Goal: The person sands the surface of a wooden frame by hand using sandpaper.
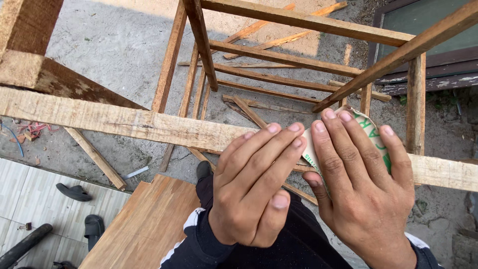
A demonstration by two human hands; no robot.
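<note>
Sandpaper, one curled sheet with green print on its pale back, lies on top of the long rail, a rough pale plank crossing the view from left to right, and both hands press it there. The right hand lies over the sheet with four fingers spread flat and the thumb tucked under the rail's near edge, so its grip is closed on the sandpaper and rail together. The left hand sits just beside it, touching it, its four fingers laid flat with their tips on the sheet's left edge and the thumb folded back toward the wrist; it presses rather than clasps. Beyond the rail stands an open wooden frame of thin slats, with several rungs visible stepping away from the rail and two slanted bars above it. Loose offcuts lie on the concrete ground past the frame. Below the rail, near the left hand, a flat wooden board slopes down toward the tiled floor, where two dark sandals lie apart. Dark sleeves with white stripes cover both wrists. A second thick beam angles in above the rail at its left end.
</note>
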